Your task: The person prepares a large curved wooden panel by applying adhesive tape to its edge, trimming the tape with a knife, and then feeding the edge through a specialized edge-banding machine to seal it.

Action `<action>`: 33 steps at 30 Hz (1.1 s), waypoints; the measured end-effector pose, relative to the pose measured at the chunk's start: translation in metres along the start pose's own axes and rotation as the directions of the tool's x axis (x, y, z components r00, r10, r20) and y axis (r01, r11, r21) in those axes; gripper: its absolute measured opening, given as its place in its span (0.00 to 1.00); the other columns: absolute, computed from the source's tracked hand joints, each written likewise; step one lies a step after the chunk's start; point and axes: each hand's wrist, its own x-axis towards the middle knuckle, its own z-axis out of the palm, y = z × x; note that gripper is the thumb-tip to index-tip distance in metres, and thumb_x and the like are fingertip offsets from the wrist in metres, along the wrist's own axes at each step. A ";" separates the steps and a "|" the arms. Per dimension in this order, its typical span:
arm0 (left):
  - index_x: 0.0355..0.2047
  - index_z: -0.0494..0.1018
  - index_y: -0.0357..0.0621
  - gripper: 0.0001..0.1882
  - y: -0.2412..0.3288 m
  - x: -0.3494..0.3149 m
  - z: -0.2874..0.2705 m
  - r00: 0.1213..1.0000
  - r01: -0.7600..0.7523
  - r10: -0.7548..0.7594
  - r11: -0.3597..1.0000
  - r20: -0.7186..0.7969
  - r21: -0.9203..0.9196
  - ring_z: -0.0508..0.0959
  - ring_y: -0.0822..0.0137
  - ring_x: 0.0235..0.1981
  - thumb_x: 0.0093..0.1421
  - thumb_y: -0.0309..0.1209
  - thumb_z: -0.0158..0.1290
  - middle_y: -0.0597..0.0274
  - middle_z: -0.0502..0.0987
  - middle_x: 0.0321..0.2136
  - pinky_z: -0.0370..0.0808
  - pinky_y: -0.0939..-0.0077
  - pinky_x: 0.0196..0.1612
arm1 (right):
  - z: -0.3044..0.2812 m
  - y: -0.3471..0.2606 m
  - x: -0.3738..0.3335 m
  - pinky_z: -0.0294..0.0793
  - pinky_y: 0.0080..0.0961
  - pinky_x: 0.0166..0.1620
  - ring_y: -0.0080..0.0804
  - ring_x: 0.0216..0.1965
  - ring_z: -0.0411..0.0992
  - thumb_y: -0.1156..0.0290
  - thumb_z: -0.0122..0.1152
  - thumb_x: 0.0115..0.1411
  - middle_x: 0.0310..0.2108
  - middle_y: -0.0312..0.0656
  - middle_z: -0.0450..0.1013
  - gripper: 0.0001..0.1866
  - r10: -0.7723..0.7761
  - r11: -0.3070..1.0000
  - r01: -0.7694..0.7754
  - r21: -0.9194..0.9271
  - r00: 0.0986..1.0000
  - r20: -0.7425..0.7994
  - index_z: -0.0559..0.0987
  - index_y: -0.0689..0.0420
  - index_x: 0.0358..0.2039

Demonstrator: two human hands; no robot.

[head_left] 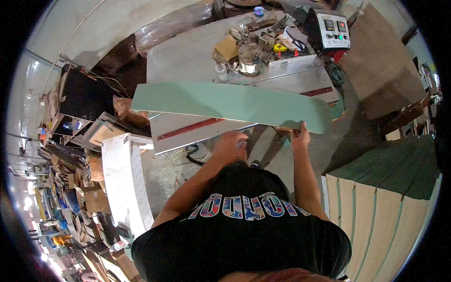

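A long, pale green board (225, 101) stretches across in front of me, over a grey metal machine table (188, 51). Its near right edge is gripped by my right hand (301, 135), thumb on top and fingers beneath. Close to my shirt, short of the board's near edge, my left hand (231, 144) is curled closed. A small greyish patch shows between its fingers, but what it is I cannot make out. The board hides part of the tabletop and its red-brown strip (192, 129).
A motor-like unit (249, 58) and loose tools crowd the table's far side, beside a control box (332, 30). A white panel-like piece (124, 181) stands left. Stacked green-topped panels (380, 202) rise at right. Cables (183, 162) lie below the table's near edge.
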 end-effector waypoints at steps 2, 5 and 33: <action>0.53 0.78 0.46 0.20 -0.069 0.021 0.006 0.997 0.047 -0.043 0.996 -0.062 0.070 0.78 0.43 0.56 0.61 0.34 0.62 0.48 0.80 0.53 0.73 0.50 0.61 | -0.019 -0.018 0.043 0.79 0.42 0.40 0.35 0.32 0.70 0.66 0.67 0.70 0.36 0.42 0.72 0.16 -0.092 0.992 0.093 0.084 0.996 -0.010 0.78 0.65 0.49; 0.59 0.73 0.42 0.26 -0.144 0.042 -0.008 0.930 0.306 -0.293 0.952 -0.221 0.028 0.71 0.41 0.63 0.62 0.37 0.61 0.44 0.74 0.61 0.67 0.47 0.67 | -0.020 -0.047 0.065 0.78 0.42 0.37 0.38 0.35 0.73 0.68 0.66 0.71 0.39 0.46 0.74 0.15 -0.159 0.974 0.194 0.121 0.955 -0.249 0.79 0.68 0.50; 0.57 0.78 0.48 0.35 -0.506 0.070 -0.219 0.166 0.986 -0.605 0.079 -0.778 0.149 0.75 0.50 0.60 0.66 0.64 0.51 0.53 0.77 0.58 0.72 0.49 0.60 | -0.013 -0.027 0.086 0.75 0.53 0.61 0.48 0.55 0.73 0.40 0.66 0.65 0.55 0.48 0.74 0.30 -0.011 1.000 0.016 0.022 0.976 -0.219 0.76 0.52 0.54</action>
